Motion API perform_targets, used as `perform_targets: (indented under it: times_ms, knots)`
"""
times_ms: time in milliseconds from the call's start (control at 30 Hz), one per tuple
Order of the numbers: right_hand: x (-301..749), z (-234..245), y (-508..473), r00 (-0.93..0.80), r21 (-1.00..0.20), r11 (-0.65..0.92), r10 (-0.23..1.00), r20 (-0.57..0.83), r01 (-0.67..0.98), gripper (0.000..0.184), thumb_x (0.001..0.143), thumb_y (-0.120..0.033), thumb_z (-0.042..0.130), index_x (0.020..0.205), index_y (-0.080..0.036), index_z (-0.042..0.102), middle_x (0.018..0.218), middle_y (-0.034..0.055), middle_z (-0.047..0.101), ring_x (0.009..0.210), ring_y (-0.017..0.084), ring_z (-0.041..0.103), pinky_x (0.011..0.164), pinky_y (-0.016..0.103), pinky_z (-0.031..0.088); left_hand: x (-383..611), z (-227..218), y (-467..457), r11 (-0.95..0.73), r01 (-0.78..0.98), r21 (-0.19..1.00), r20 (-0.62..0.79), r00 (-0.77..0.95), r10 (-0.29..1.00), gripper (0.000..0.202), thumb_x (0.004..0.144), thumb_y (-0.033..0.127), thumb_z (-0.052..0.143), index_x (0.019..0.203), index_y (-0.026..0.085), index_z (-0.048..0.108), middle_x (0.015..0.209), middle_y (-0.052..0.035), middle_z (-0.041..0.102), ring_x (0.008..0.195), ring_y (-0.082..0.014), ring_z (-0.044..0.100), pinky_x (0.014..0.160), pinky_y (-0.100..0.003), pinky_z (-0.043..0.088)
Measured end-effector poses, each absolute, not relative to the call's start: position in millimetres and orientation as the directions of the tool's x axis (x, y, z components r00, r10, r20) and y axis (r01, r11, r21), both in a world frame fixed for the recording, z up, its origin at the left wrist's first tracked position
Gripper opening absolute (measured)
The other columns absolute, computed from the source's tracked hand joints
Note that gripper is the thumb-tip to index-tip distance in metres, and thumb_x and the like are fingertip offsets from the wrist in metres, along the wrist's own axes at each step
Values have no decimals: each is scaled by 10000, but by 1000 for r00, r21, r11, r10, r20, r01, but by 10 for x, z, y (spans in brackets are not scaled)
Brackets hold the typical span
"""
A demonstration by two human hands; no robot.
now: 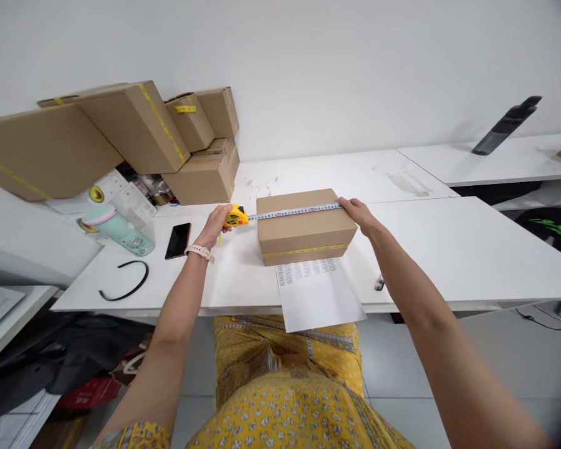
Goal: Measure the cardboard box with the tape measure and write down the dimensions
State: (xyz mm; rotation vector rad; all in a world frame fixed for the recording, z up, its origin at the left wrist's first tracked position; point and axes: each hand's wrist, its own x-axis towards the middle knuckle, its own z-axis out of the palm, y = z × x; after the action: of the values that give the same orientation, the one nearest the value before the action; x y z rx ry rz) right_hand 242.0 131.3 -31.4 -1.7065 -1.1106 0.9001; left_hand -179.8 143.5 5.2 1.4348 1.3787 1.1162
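A brown cardboard box point(303, 234) with a yellow tape strip lies on the white table point(449, 249) in front of me. My left hand point(215, 226) is closed on a yellow tape measure case point(236, 216) just left of the box. The tape blade point(292, 212) runs across the box's top to its right edge. There my right hand point(359, 214) pinches the blade's end against the box corner.
A printed sheet point(315, 293) lies under the box's near side and overhangs the table edge. A black phone point(178, 240), a black loop point(126, 284) and a mint bottle point(119, 229) are at left. Stacked cardboard boxes point(135, 134) fill the back left. A dark handheld device point(507, 125) stands on another table.
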Motion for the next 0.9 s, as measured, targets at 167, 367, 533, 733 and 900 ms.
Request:
perform_targets:
  times_ms: [167, 367, 533, 733, 900]
  knots:
    - [2407, -359, 1281, 215, -946, -230, 960, -181, 228, 540, 846, -724, 617, 1014, -212, 647, 1138, 97, 720, 927, 231, 641, 698, 301, 489, -1638, 41, 1460, -79, 258, 963, 63, 71, 996, 394, 849, 548, 624, 944, 166, 613, 803, -32, 659, 523, -95, 514, 481, -225, 339]
    - [2383, -382, 1273, 226, -951, -256, 950, -214, 175, 539, 837, -707, 639, 1047, -213, 688, 1148, 94, 744, 932, 235, 677, 697, 294, 521, -1644, 52, 1517, -65, 267, 961, 36, 112, 993, 461, 839, 607, 594, 958, 165, 648, 801, -38, 663, 561, -113, 523, 495, -230, 340]
    - [2359, -337, 1250, 276, -952, -269, 935, -221, 149, 482, 821, -664, 695, 971, -205, 688, 1093, 96, 743, 876, 216, 663, 646, 285, 504, -1641, 31, 1496, -67, 257, 964, 43, 99, 994, 471, 844, 603, 587, 980, 160, 671, 812, -45, 681, 552, -109, 522, 493, -226, 343]
    - [2327, -343, 1249, 366, -970, -139, 929, -59, 197, 457, 785, -599, 777, 684, -212, 557, 707, 7, 596, 645, 131, 498, 543, 269, 384, -1625, 84, 1431, -95, 235, 967, 79, 80, 994, 468, 817, 586, 644, 943, 140, 710, 796, -56, 697, 553, -109, 532, 508, -232, 369]
    - [2397, -269, 1277, 380, -976, 42, 917, 123, 213, 446, 799, -549, 783, 648, -211, 534, 680, -15, 545, 665, 119, 470, 646, 278, 406, -1596, 383, 984, -157, 268, 951, 88, 252, 964, 402, 817, 487, 733, 1053, 162, 756, 924, -87, 747, 643, -126, 608, 555, -236, 426]
